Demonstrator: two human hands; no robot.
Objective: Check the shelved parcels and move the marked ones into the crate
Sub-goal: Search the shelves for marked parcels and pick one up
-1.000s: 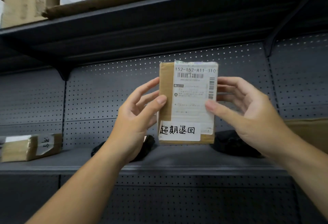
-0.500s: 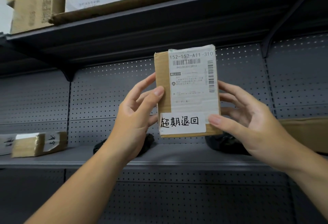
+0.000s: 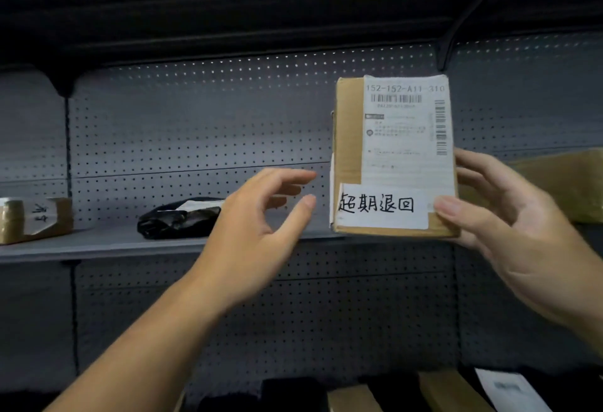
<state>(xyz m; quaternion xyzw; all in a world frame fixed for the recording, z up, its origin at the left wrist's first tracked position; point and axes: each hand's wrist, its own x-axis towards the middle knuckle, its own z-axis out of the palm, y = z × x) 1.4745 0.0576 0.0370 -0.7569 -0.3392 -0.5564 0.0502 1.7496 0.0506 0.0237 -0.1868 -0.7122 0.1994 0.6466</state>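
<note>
A small cardboard parcel [image 3: 349, 157] stands upright in front of the shelf, its face towards me. It carries a white shipping label with barcodes and a white sticker with handwritten characters along the bottom. My right hand [image 3: 509, 235] holds it by the right edge, thumb on the front near the sticker, fingers behind. My left hand [image 3: 257, 235] hovers just left of the parcel, fingers spread and apart from it. No crate is in view.
On the grey shelf [image 3: 98, 243] lie a black bagged parcel [image 3: 177, 219] and, at far left, a brown box with a handwritten label [image 3: 36, 219]. Another cardboard box [image 3: 567, 183] sits at right. More parcels [image 3: 450, 392] lie on the shelf below.
My left hand has let go of the parcel and drawn away to the left. The right hand alone now holds it, and the view has swung so the parcel sits further right.
</note>
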